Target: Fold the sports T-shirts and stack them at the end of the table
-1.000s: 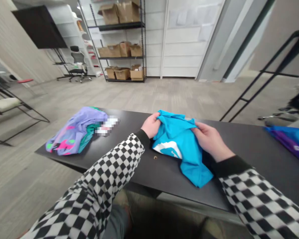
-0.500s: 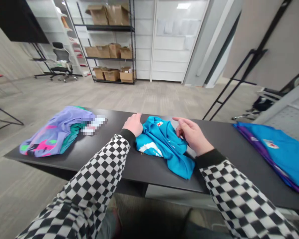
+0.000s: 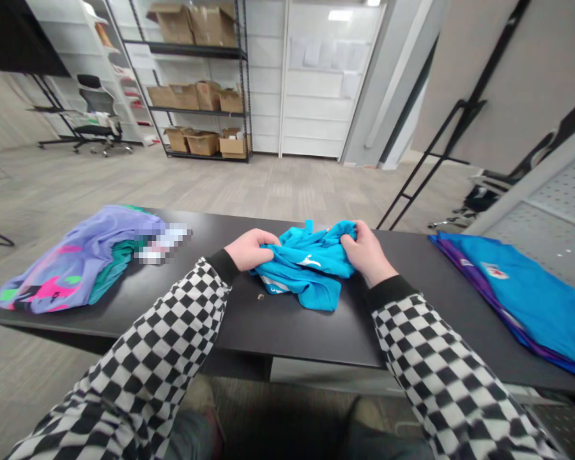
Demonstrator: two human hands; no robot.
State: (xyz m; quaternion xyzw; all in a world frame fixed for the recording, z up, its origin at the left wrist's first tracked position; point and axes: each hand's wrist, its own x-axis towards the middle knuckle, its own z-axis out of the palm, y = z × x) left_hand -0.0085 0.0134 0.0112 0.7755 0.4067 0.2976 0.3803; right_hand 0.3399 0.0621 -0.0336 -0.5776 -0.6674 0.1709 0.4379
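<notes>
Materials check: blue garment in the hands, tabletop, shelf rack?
The blue garment looks like thin synthetic knit: soft, tight folds and a slight sheen, though the exact fibre can't be told. The tabletop looks like black laminate, smooth with a low sheen; its core is hidden. The shelf rack looks like black-finished metal, judging by its slim posts.

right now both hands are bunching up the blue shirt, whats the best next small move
I'd probably lift the blue shirt slightly and pull your hands apart to shake it open. Your left hand and right hand each seem to hold a fistful, and the cloth between them is crumpled on the black table, so its shape is hard to see.
</notes>
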